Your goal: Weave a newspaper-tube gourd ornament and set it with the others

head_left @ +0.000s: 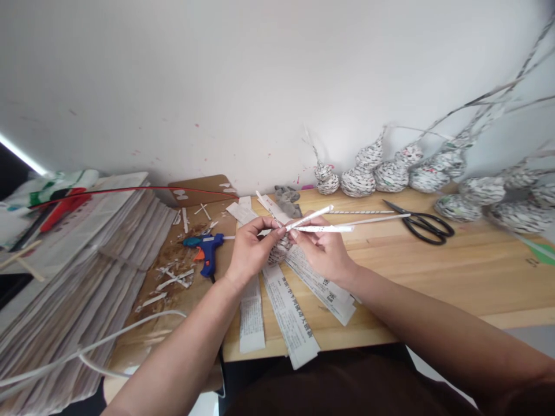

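Observation:
A small woven paper piece (pixel 278 252) sits between my hands above the table, with rolled paper strips (pixel 318 216) fanning out of its top, mostly to the right. My left hand (pixel 255 245) pinches the strips and the top of the piece from the left. On the other side, my right hand (pixel 323 245) has thumb and fingers closed on the strips near their crossing point. Flat newspaper strips (pixel 288 312) lie on the table beneath both hands. The lower part of the woven piece is partly hidden by my fingers.
Black scissors (pixel 427 225) lie at the right on the wooden table (pixel 390 266). Several woven gourd shapes (pixel 358 182) line the wall. At the left are a blue glue gun (pixel 210 251), paper scraps (pixel 176 277), a white cable (pixel 130 332) and a tall newspaper stack (pixel 99 271).

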The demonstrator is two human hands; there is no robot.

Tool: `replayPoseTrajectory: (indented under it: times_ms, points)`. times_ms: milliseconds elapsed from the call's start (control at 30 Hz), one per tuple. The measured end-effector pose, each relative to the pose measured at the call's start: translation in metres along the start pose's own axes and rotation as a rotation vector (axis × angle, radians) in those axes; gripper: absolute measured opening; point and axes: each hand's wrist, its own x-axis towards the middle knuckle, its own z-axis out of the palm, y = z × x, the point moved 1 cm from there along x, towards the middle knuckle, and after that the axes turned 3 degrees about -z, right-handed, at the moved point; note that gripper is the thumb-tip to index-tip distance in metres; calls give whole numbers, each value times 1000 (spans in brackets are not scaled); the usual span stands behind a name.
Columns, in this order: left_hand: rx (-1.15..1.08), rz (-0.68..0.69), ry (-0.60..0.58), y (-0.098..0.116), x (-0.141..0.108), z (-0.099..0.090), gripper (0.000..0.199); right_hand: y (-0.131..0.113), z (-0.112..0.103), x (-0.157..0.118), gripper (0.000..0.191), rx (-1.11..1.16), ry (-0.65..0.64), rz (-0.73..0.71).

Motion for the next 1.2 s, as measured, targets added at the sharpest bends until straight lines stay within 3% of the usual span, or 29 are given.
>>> replayPoseTrajectory:
  times_ms: [167,467,700,933,1200]
  points:
    - [-9,11,-24,-1,0,0,22,-11,-4,-2,8,-311,-50,-172]
    - [-6,61,17,1,0,1,19,-16,-3,0,17,-515,-138,-504]
    - [108,105,126,9,-4,7,15,-10,0,0,8,-324,3,-239]
    - [107,112,103,11,-6,9,13,-7,0,4,14,-186,38,19]
    - [120,64,103,7,-6,8,18,-6,-1,4,17,-200,61,55]
